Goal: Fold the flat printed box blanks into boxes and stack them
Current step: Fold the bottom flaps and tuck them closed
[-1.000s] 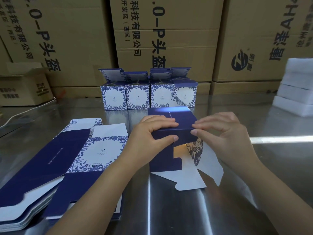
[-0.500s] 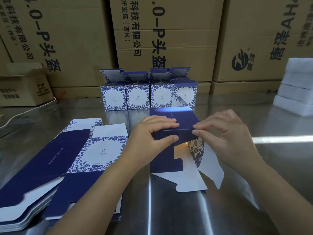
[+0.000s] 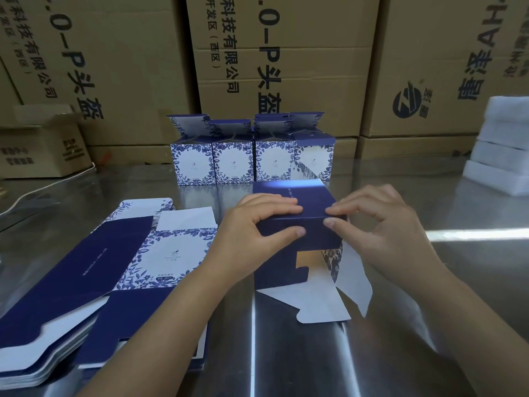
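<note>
A half-formed dark blue box (image 3: 303,196) lies on its side at the table's centre, its white flaps (image 3: 317,299) spread open toward me. My left hand (image 3: 252,230) pinches its near top edge from the left, fingers above and thumb on the front face. My right hand (image 3: 383,224) pinches the same edge at the right corner. A stack of flat blue-and-white floral blanks (image 3: 94,276) lies to the left. Several folded boxes (image 3: 252,159) with raised lids stand in a row behind.
The table (image 3: 429,296) is shiny steel. Large brown cartons (image 3: 272,67) wall off the back, with a smaller carton (image 3: 43,144) at the far left. White foam blocks (image 3: 503,144) are stacked at the right edge.
Both hands stayed on the box's top edge. The fingers of my right hand shifted slightly left along it, and the box sides look squarer.
</note>
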### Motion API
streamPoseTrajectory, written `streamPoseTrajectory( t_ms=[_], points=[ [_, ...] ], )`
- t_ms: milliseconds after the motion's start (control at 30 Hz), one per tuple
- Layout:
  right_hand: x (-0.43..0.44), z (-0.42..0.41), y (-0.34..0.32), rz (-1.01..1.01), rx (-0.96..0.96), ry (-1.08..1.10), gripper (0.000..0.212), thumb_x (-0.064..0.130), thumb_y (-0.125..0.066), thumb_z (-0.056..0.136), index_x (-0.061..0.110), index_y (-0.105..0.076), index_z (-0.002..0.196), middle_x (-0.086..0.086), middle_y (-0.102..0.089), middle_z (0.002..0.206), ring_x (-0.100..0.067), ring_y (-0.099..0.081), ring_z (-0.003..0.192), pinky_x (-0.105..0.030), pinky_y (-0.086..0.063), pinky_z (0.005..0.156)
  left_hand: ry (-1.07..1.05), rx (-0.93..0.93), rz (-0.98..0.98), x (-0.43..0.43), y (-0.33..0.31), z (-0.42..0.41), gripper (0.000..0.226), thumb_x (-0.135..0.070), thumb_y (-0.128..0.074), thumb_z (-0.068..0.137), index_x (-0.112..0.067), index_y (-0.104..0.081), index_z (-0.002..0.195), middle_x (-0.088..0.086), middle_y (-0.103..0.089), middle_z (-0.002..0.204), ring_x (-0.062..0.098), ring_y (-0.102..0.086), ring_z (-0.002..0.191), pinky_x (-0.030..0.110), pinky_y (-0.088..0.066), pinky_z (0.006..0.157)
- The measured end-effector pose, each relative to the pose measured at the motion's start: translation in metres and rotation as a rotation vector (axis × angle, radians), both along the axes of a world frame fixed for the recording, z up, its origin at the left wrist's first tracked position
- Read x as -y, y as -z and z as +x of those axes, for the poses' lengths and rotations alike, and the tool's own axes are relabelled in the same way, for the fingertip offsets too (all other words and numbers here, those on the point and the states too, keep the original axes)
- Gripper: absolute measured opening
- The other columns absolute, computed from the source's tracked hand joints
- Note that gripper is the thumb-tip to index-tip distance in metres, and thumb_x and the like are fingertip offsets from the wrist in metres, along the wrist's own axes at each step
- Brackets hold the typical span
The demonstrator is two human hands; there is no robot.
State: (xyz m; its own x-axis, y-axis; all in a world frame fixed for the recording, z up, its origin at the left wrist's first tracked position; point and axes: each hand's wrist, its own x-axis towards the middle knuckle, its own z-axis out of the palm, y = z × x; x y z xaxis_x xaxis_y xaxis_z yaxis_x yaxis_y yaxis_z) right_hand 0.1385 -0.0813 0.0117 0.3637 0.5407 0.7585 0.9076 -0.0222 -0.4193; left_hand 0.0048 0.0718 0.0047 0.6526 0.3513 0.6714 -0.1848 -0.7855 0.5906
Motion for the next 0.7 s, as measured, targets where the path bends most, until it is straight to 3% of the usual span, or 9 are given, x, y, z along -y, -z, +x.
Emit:
streamPoseTrajectory(
  t_ms=[100, 233, 333, 433, 567, 700],
  points=[
    [-0.002, 0.004, -0.005, -0.055, -0.002, -0.035, 0.015, 0.018, -0.075, 0.078, 0.028, -0.071, 0.088, 0.022, -0.062, 0.092, -0.004, -0.048, 0.096, -0.004, -0.029, 0.086, -0.010, 0.026, -0.017, -0.001, -0.001, 0.003, 0.014, -0.029, -0.059, 0.086, -0.036, -0.067, 0.095, -0.020, -0.066, 0.104, -0.002, -0.053, 0.111, 0.015, -0.036, 0.100],
    [-0.013, 0.011, -0.017, -0.223, 0.017, -0.082, 0.022, 0.021, -0.073, 0.080, 0.029, -0.072, 0.100, 0.034, -0.055, 0.098, 0.017, -0.047, 0.101, 0.004, -0.025, 0.088, 0.005, 0.012, -0.052, -0.005, -0.001, 0.005, 0.025, -0.029, -0.043, 0.091, -0.036, -0.066, 0.096, -0.022, -0.065, 0.104, -0.004, -0.052, 0.111, 0.014, -0.033, 0.099],
    [-0.025, 0.014, -0.029, -0.392, 0.079, -0.150, 0.031, 0.035, -0.070, 0.080, 0.032, -0.069, 0.112, 0.040, -0.049, 0.100, 0.030, -0.041, 0.098, 0.006, -0.025, 0.087, 0.029, 0.019, -0.060, -0.006, -0.001, 0.004, 0.025, -0.030, -0.043, 0.090, -0.037, -0.066, 0.097, -0.019, -0.066, 0.106, -0.002, -0.052, 0.112, 0.015, -0.034, 0.099],
    [-0.035, 0.017, -0.036, -0.477, 0.045, -0.190, 0.035, 0.048, -0.067, 0.077, 0.043, -0.066, 0.112, 0.036, -0.055, 0.107, 0.022, -0.046, 0.106, 0.006, -0.027, 0.087, 0.058, 0.038, -0.095, -0.006, 0.000, 0.004, 0.026, -0.026, -0.045, 0.089, -0.029, -0.068, 0.100, -0.015, -0.067, 0.106, 0.003, -0.053, 0.113, 0.014, -0.034, 0.098],
    [-0.032, 0.020, -0.028, -0.414, -0.148, -0.302, 0.033, 0.039, -0.073, 0.075, 0.049, -0.066, 0.105, 0.037, -0.059, 0.110, 0.019, -0.046, 0.114, 0.004, -0.030, 0.092, 0.049, 0.028, -0.100, -0.008, 0.001, 0.003, 0.020, -0.017, -0.063, 0.084, -0.029, -0.067, 0.099, -0.015, -0.066, 0.106, 0.005, -0.051, 0.117, 0.015, -0.034, 0.101],
    [-0.022, 0.021, -0.018, -0.315, -0.293, -0.387, 0.036, 0.036, -0.075, 0.067, 0.042, -0.070, 0.102, 0.036, -0.062, 0.109, 0.018, -0.042, 0.120, 0.001, -0.030, 0.096, 0.036, 0.019, -0.070, -0.009, 0.001, 0.005, 0.029, -0.011, -0.075, 0.079, -0.032, -0.068, 0.098, -0.011, -0.067, 0.110, 0.007, -0.051, 0.118, 0.019, -0.035, 0.103]
  ],
)
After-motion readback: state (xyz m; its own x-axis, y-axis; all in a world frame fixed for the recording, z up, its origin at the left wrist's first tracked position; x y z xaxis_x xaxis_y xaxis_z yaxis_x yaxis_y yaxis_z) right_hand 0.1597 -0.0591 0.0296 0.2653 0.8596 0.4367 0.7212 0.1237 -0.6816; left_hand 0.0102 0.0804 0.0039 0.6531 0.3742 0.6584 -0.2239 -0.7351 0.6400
